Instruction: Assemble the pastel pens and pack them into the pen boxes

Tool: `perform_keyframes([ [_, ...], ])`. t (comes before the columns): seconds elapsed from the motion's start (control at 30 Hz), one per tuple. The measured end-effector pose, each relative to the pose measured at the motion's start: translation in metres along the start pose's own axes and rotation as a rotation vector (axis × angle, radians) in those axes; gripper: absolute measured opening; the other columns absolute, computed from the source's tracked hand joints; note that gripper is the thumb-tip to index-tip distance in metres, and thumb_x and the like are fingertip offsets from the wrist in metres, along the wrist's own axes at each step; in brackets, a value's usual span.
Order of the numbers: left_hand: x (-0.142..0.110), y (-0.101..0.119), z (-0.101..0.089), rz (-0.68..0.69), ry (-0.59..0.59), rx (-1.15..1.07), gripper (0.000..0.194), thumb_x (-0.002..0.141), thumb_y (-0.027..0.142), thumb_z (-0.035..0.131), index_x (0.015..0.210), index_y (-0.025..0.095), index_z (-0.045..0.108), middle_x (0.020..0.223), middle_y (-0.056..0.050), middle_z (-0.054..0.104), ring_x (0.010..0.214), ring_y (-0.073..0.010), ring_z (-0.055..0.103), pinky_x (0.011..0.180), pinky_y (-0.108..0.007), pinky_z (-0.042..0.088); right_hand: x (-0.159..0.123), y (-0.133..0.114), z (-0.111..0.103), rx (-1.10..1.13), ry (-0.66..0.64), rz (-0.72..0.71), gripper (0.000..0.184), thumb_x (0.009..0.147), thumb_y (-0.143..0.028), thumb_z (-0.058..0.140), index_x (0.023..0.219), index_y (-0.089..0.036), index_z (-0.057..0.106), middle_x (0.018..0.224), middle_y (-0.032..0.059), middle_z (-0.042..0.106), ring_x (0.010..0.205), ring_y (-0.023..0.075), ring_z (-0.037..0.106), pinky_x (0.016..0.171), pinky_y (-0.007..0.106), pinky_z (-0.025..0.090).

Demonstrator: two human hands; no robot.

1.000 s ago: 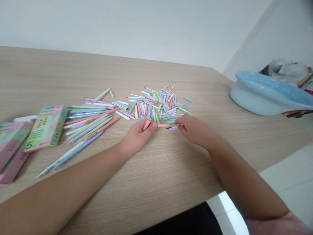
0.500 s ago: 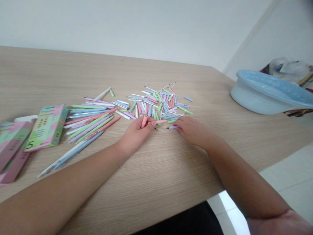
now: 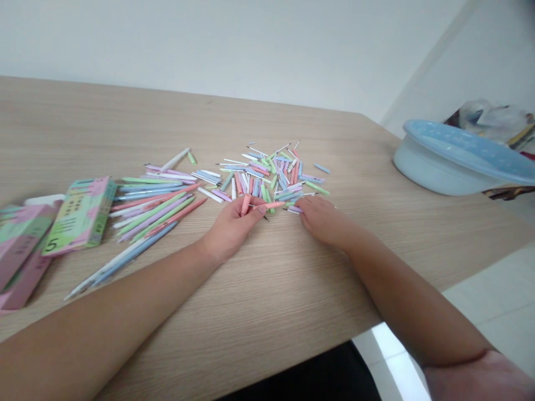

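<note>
Tube (image 3: 246, 205) in left hand (image 3: 228, 228) looks coral-pink; slim and straight

A wide table (image 3: 276, 289) with a pale, wood-grained top has its far edge along a plain white wall (image 3: 234, 50). At the right that wall meets a second pale wall (image 3: 489, 50) in a corner (its line slants across the view). Past the table's right side lies a light tiled floor (image 3: 497, 284) with thin seams, and near the table edge a patch of it shows bright white
</note>
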State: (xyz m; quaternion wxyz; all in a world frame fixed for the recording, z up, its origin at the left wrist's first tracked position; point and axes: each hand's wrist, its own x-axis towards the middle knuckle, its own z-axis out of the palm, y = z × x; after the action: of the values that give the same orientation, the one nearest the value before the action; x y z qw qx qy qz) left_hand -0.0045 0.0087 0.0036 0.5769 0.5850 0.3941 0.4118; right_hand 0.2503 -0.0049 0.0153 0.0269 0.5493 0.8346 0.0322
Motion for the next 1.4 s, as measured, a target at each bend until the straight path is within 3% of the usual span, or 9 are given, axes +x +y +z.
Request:
perform_keyframes([
  [0.47, 0.001, -0.004, -0.001, 0.009, -0.015, -0.030, 0.032, 0.088, 0.050, 0.073, 0.096, 0.020, 0.065, 0.055, 0.008, 0.039, 0.046, -0.0070, 0.029, 0.044, -0.022, 0.020, -0.011, 0.017, -0.013, 0.132, 0.028, -0.006, 0.023, 0.100, -0.021, 0.053, 0.120, -0.016, 0.062, 0.122, 0.0157, 0.066, 0.118, 0.0295, 0.059, 0.104, 0.042, 0.044],
  [0.6, 0.001, -0.005, -0.002, 0.013, -0.016, -0.036, 0.031, 0.088, 0.049, 0.074, 0.096, 0.020, 0.066, 0.055, 0.008, 0.039, 0.046, -0.0066, 0.029, 0.045, -0.021, 0.021, -0.015, 0.017, -0.019, 0.115, 0.074, 0.044, 0.014, 0.097, -0.023, 0.060, 0.109, -0.016, 0.062, 0.117, 0.0155, 0.065, 0.113, 0.0305, 0.060, 0.099, 0.042, 0.047],
  [0.73, 0.002, -0.006, -0.002, -0.012, -0.008, -0.071, 0.032, 0.087, 0.049, 0.075, 0.096, 0.020, 0.067, 0.055, 0.007, 0.040, 0.046, -0.0071, 0.030, 0.043, -0.022, 0.019, -0.015, 0.014, -0.021, 0.127, 0.018, 0.072, 0.011, 0.099, -0.024, 0.057, 0.099, -0.018, 0.066, 0.108, 0.0126, 0.066, 0.106, 0.0276, 0.062, 0.095, 0.039, 0.047],
  [0.93, 0.003, -0.005, -0.001, -0.027, 0.020, -0.168, 0.030, 0.084, 0.045, 0.078, 0.095, 0.020, 0.066, 0.055, 0.007, 0.040, 0.044, -0.0067, 0.030, 0.042, -0.021, 0.018, -0.011, 0.009, -0.020, 0.109, -0.014, 0.074, 0.022, 0.103, -0.024, 0.052, 0.112, -0.016, 0.070, 0.112, 0.0139, 0.069, 0.109, 0.0270, 0.062, 0.097, 0.037, 0.045],
  [1.2, 0.002, 0.007, 0.002, -0.076, 0.078, -0.337, 0.030, 0.080, 0.039, 0.081, 0.087, 0.019, 0.060, 0.054, 0.009, 0.035, 0.043, -0.0057, 0.026, 0.040, -0.019, 0.021, -0.002, 0.008, -0.007, 0.083, -0.003, 0.076, 0.026, 0.106, -0.027, 0.046, 0.112, -0.017, 0.069, 0.114, 0.0124, 0.070, 0.112, 0.0273, 0.062, 0.100, 0.038, 0.044],
  [1.4, 0.003, 0.008, 0.001, -0.094, 0.072, -0.368, 0.031, 0.081, 0.038, 0.081, 0.086, 0.019, 0.057, 0.054, 0.009, 0.034, 0.044, -0.0055, 0.024, 0.040, -0.018, 0.021, -0.001, 0.013, 0.004, 0.072, 0.019, 0.021, 0.030, 0.105, -0.017, 0.042, 0.124, -0.018, 0.065, 0.124, 0.0129, 0.068, 0.120, 0.0256, 0.058, 0.107, 0.037, 0.041],
])
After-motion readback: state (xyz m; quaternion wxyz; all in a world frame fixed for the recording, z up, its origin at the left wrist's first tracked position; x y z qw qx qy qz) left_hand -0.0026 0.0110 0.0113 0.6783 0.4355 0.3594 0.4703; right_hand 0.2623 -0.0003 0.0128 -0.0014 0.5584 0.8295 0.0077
